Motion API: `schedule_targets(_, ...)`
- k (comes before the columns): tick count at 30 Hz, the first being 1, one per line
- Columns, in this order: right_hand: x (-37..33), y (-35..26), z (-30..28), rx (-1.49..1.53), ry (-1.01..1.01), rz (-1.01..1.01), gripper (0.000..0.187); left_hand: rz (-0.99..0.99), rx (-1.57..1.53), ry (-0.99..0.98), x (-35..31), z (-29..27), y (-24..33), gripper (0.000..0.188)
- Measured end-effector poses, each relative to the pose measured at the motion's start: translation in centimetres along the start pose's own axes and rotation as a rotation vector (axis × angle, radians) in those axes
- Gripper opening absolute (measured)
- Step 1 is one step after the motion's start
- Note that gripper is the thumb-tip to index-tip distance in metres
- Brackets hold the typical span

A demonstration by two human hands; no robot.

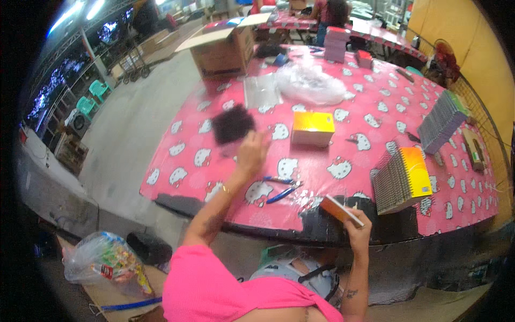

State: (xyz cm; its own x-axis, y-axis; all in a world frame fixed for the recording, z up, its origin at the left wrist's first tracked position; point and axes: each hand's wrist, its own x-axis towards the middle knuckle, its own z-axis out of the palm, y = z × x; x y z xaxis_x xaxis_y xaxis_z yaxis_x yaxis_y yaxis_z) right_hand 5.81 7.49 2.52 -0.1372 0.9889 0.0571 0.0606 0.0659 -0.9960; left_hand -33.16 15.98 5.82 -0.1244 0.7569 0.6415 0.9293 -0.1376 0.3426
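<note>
My right hand (359, 225) grips a small pad with an orange cover (339, 209) at the table's near edge, holding it tilted. My left hand (253, 154) is stretched forward over the table beside a blurred black heap (233, 124). Its fingers are smeared, so whether they pinch anything does not show. Between my arms lie pliers with blue handles (281, 189). Beyond them sits a stack of yellow-covered pads (313, 129). To the right of my right hand stands a row of spiral-bound notebooks (399, 180) with a yellow cover facing out.
A pink patterned cloth (339, 168) covers the table. Further back are a clear plastic bag (311, 84) and an open cardboard box (222, 53). More bound notebooks (441, 122) stand at the right. A bag of packets (110, 263) sits at lower left. People work at the far table.
</note>
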Motion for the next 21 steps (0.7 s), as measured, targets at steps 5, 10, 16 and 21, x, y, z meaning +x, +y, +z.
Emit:
schedule_targets(5,0.2,-0.7,0.4,0.003,-0.037,-0.076,0.029,-0.204,-0.77,-0.336,-6.7,0.0,11.6,0.026)
schedule_targets(10,0.0,-0.2,0.1,0.028,-0.048,-0.027,0.028,-0.155,-0.708,-0.477,-7.8,0.1,15.2,0.026)
schedule_targets(16,-0.2,0.2,-0.1,0.072,-0.07,-0.017,0.029,0.173,-0.496,-0.334,-6.4,-0.2,13.1,0.029)
schedule_targets(21,-0.2,0.1,-0.2,0.016,-0.075,0.01,0.028,0.278,-0.476,-0.272,-6.8,-0.1,13.2,0.024)
